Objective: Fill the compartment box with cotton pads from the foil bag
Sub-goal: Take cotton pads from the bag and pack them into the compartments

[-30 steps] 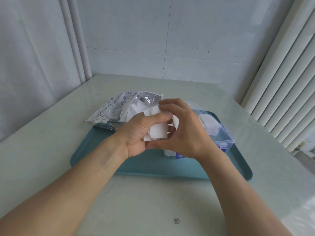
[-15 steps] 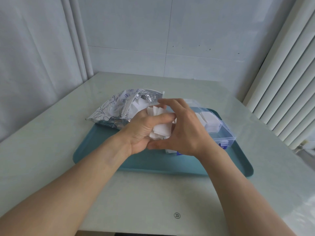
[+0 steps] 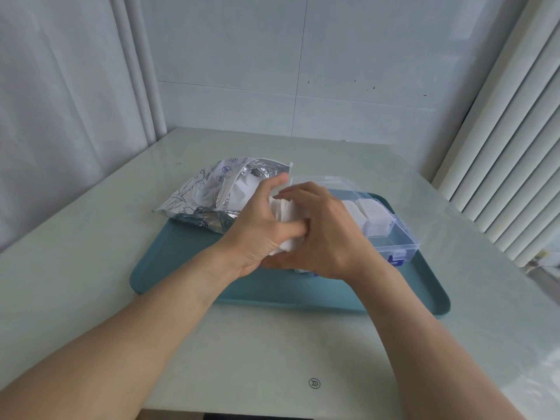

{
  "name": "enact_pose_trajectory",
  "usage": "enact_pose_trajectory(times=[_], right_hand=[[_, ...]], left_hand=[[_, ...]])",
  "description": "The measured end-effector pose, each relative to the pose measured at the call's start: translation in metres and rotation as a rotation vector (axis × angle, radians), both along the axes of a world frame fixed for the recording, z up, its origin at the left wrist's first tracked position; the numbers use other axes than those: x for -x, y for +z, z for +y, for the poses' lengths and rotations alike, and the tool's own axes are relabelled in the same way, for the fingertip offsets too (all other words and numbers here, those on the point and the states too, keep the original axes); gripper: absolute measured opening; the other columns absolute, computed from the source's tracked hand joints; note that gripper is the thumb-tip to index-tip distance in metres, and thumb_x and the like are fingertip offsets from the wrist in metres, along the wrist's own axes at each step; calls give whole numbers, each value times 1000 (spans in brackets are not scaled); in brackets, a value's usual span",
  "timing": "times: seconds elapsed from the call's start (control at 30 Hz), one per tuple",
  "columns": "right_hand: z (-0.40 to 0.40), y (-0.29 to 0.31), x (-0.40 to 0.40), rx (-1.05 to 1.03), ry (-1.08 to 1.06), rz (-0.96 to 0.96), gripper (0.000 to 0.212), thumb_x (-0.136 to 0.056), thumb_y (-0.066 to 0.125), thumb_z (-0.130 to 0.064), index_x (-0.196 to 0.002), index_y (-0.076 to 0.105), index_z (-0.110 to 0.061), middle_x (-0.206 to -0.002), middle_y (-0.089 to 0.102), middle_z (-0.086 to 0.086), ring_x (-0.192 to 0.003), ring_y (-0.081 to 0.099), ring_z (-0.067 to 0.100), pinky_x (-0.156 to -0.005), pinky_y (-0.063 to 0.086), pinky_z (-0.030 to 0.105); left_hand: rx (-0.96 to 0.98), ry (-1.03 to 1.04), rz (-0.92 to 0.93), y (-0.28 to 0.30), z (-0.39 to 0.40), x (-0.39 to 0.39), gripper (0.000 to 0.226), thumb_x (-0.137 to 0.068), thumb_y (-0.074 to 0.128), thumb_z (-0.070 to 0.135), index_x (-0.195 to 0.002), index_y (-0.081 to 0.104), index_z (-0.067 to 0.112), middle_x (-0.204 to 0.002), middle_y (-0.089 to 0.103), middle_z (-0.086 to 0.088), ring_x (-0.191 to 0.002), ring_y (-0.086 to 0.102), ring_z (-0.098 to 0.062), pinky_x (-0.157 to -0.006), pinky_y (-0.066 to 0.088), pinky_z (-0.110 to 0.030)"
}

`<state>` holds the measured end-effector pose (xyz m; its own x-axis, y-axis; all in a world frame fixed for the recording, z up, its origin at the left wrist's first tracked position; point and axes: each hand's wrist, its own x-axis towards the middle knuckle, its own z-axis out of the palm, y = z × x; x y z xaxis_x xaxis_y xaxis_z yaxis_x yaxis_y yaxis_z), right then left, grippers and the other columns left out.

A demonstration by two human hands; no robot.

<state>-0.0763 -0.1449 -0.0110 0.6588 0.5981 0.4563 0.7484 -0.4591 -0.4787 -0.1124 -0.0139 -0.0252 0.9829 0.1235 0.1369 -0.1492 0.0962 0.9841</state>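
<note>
A stack of white cotton pads [image 3: 288, 216] sits between both hands above the teal tray [image 3: 181, 262]. My left hand [image 3: 257, 228] grips the stack from the left, thumb across its front. My right hand [image 3: 324, 234] curls round it from the right and top. The silver foil bag [image 3: 206, 195] with blue print lies open behind my left hand, white pads showing in its mouth. The clear compartment box [image 3: 394, 237] stands on the tray to the right, with white pads [image 3: 372, 216] in its far compartments. My right hand hides its near left part.
The tray lies on a pale table [image 3: 91, 253] set in a corner. A curtain [image 3: 60, 101] hangs at the left and vertical blinds [image 3: 500, 162] at the right. The table's front edge runs just below my forearms.
Both hands have kept hold of the pad stack and shifted it slightly back toward the bag's mouth. The fingers have closed tighter round the stack.
</note>
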Motion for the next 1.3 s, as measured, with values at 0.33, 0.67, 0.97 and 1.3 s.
enact_pose_trajectory(times=[0.33, 0.67, 0.97, 1.3], right_hand=[[2, -6, 1, 13, -6, -10, 93, -44, 93, -48, -129, 58, -36, -136, 37, -7, -125, 45, 17, -100, 45, 47], [2, -3, 4, 6, -37, -50, 99, -44, 94, -47, -133, 55, -30, -145, 35, -5, -130, 39, 18, -99, 45, 48], [6, -7, 4, 27, -10, -4, 103, -50, 69, -34, -148, 37, -29, -147, 27, -3, -135, 37, 23, -101, 43, 53], [7, -6, 7, 8, -25, -80, 95, -59, 79, -41, -144, 41, -27, -153, 24, 1, -138, 36, 25, -103, 39, 46]], left_hand=[[183, -260, 105, 12, 6, 4, 42, -73, 65, 2, -114, 68, 7, -103, 65, -15, -97, 65, -28, -80, 51, -36], [167, -149, 87, 11, 2, 3, 60, -69, 72, 12, -127, 57, 10, -96, 70, -11, -90, 69, -24, -68, 54, -29], [121, -126, 118, 16, 3, 7, 51, -74, 67, 6, -123, 58, -5, -105, 61, -21, -98, 59, -32, -79, 41, -40], [100, -290, 58, 16, 9, 6, 32, -84, 56, -8, -90, 71, 19, -81, 67, -3, -75, 67, -15, -62, 51, -24]])
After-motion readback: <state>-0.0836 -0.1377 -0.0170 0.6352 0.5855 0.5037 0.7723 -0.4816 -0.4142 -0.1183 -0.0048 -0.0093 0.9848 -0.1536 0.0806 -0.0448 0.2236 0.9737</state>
